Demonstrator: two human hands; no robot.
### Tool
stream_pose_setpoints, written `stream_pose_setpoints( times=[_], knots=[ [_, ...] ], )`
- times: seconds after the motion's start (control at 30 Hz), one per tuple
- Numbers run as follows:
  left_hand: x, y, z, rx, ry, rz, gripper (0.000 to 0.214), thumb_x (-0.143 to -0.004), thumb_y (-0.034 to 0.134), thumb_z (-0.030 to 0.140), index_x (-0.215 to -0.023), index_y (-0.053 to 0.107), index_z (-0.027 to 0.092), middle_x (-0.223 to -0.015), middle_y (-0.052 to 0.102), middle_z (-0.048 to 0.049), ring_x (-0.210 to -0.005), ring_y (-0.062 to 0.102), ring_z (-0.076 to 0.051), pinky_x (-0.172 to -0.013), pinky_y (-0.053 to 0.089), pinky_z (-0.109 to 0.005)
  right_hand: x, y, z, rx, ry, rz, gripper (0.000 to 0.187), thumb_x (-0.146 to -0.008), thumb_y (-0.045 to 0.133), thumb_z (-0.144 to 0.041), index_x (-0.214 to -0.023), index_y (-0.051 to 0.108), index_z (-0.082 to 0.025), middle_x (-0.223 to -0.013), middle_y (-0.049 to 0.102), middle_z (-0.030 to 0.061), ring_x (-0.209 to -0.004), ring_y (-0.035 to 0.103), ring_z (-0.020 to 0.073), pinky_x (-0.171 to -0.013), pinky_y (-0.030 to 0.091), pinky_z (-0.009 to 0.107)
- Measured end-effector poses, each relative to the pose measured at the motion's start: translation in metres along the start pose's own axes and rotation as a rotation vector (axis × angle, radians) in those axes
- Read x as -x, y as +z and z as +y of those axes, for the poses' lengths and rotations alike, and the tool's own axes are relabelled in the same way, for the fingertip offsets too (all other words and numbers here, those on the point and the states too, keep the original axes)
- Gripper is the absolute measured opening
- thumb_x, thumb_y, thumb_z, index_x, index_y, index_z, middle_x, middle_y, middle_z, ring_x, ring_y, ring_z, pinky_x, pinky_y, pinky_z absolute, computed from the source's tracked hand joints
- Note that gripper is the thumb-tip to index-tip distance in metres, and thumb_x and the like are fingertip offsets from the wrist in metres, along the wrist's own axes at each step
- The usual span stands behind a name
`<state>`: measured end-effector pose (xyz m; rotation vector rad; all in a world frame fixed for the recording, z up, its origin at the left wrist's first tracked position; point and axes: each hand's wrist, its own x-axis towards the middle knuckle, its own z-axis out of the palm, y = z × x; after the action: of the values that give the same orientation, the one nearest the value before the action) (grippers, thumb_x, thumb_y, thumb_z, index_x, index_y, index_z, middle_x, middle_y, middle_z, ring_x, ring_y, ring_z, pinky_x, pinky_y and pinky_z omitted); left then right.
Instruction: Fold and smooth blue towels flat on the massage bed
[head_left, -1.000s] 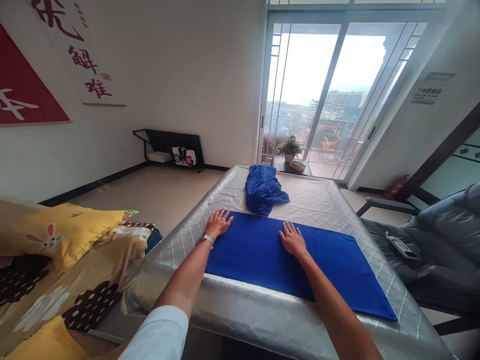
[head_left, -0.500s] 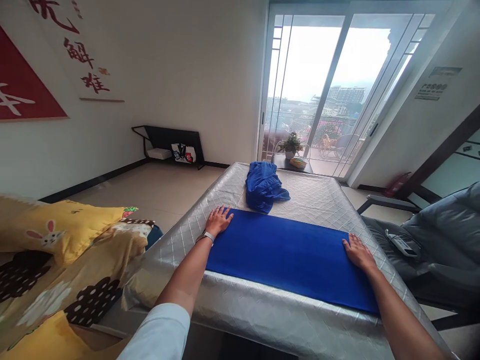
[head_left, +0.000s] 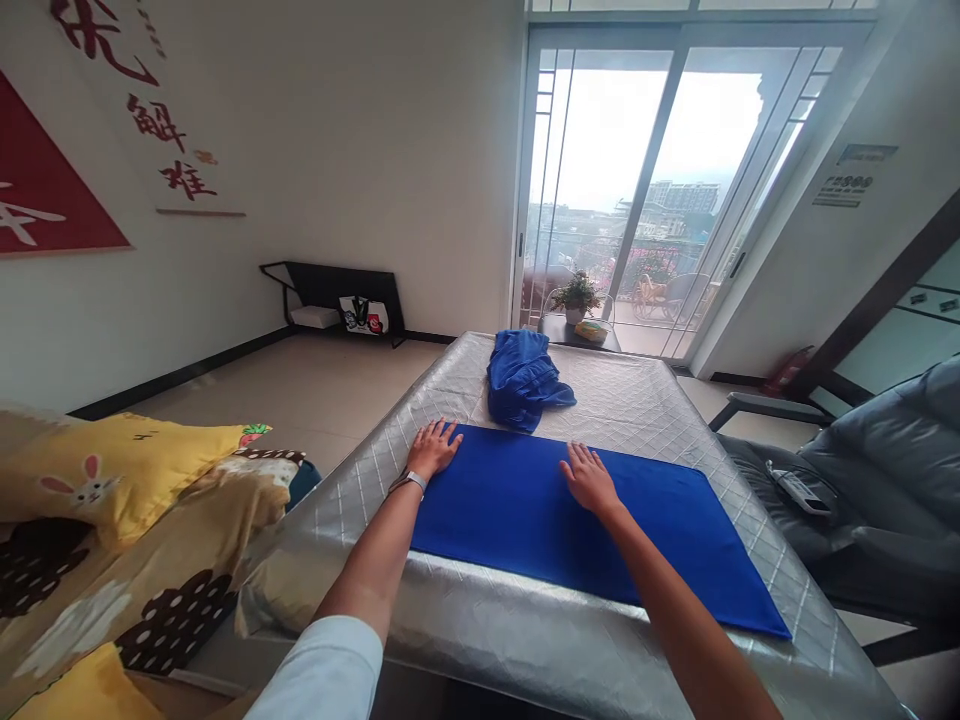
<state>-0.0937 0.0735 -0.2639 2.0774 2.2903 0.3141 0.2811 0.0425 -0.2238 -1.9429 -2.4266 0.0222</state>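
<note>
Now, in the head view, the right hand [head_left: 591, 480] has shifted left to the middle of the blue cloth [head_left: 510, 510], spread on the silver cover [head_left: 615, 395]. The left hand [head_left: 433, 449] stays at the cloth's far left corner, both palm-down, gripping nothing

Yellow rabbit cushion [head_left: 169, 468] at left, potted plant [head_left: 576, 298] before glass doors [head_left: 652, 150], gray armchair [head_left: 892, 455] right.
</note>
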Motion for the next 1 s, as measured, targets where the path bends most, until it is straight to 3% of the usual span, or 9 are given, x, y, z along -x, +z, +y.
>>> stream_pose_setpoints(
  times=[0.1,0.2,0.3,0.5,0.6,0.73,0.87,1.0],
  knots=[
    [0.000,-0.001,-0.001,-0.007,0.004,-0.002,0.061,-0.101,0.025,0.056,-0.156,0.033,0.030,-0.164,0.031,-0.0034,-0.151,0.025,-0.026,-0.124,0.014,-0.048,-0.009,0.010,-0.020,-0.032,-0.024,-0.042,0.069,-0.103,0.014,-0.052,-0.160,0.022,-0.014,-0.166,0.021,0.0042,-0.154,0.014,0.0164,-0.124,0.008,0.035],
    [0.000,0.000,-0.002,-0.010,0.013,-0.004,0.062,-0.101,0.024,0.057,-0.156,0.033,0.030,-0.163,0.032,-0.0034,-0.151,0.025,-0.026,-0.124,0.016,-0.048,-0.005,0.011,0.000,-0.037,0.022,-0.071,0.069,-0.103,0.014,-0.052,-0.160,0.021,-0.014,-0.166,0.019,0.0041,-0.154,0.014,0.0172,-0.125,0.007,0.037],
    [-0.001,0.002,-0.002,-0.010,0.018,0.003,0.062,-0.101,0.024,0.057,-0.156,0.033,0.030,-0.164,0.031,-0.0039,-0.151,0.025,-0.027,-0.124,0.015,-0.048,0.008,0.007,0.050,-0.024,0.101,-0.079,0.069,-0.103,0.014,-0.050,-0.160,0.020,-0.014,-0.167,0.018,0.0037,-0.154,0.012,0.0175,-0.125,0.006,0.038],
    [-0.001,0.003,-0.002,-0.008,0.023,0.030,0.060,-0.101,0.026,0.055,-0.154,0.036,0.030,-0.162,0.034,-0.0056,-0.151,0.027,-0.027,-0.123,0.017,-0.050,0.044,-0.002,0.175,0.024,0.367,-0.077,0.070,-0.101,0.015,-0.047,-0.160,0.020,-0.010,-0.167,0.017,0.0073,-0.154,0.014,0.0206,-0.125,0.011,0.042],
    [0.000,0.002,-0.001,-0.005,0.023,0.042,0.059,-0.101,0.028,0.054,-0.154,0.038,0.029,-0.161,0.037,-0.0057,-0.150,0.028,-0.027,-0.122,0.019,-0.050,0.056,-0.003,0.206,0.031,0.457,-0.057,0.071,-0.101,0.014,-0.045,-0.159,0.019,-0.005,-0.166,0.018,0.0106,-0.153,0.016,0.0230,-0.125,0.014,0.042],
    [0.004,-0.004,0.004,-0.001,0.026,0.076,0.057,-0.100,0.030,0.051,-0.151,0.044,0.028,-0.158,0.041,-0.0064,-0.147,0.034,-0.028,-0.122,0.022,-0.049,0.059,-0.003,0.210,0.038,0.483,-0.044,0.071,-0.100,0.013,-0.044,-0.159,0.020,-0.005,-0.166,0.019,0.0100,-0.153,0.017,0.0224,-0.125,0.015,0.041],
    [0.014,-0.018,0.011,-0.010,0.028,0.183,0.056,-0.100,0.029,0.040,-0.147,0.049,0.016,-0.157,0.042,-0.0123,-0.149,0.029,-0.031,-0.124,0.015,-0.051,0.057,-0.009,0.202,0.057,0.492,-0.022,0.070,-0.100,0.016,-0.042,-0.157,0.026,-0.003,-0.164,0.024,0.0132,-0.152,0.022,0.0251,-0.124,0.016,0.045],
    [0.025,-0.031,0.031,0.004,0.129,0.230,0.054,-0.100,0.026,0.032,-0.142,0.054,0.012,-0.154,0.046,-0.0141,-0.149,0.028,-0.029,-0.125,0.013,-0.051,0.056,-0.019,0.176,0.097,0.468,0.072,0.064,-0.100,0.018,-0.029,-0.155,0.030,0.001,-0.163,0.026,0.0180,-0.152,0.019,0.0276,-0.124,0.007,0.048]
  ],
)
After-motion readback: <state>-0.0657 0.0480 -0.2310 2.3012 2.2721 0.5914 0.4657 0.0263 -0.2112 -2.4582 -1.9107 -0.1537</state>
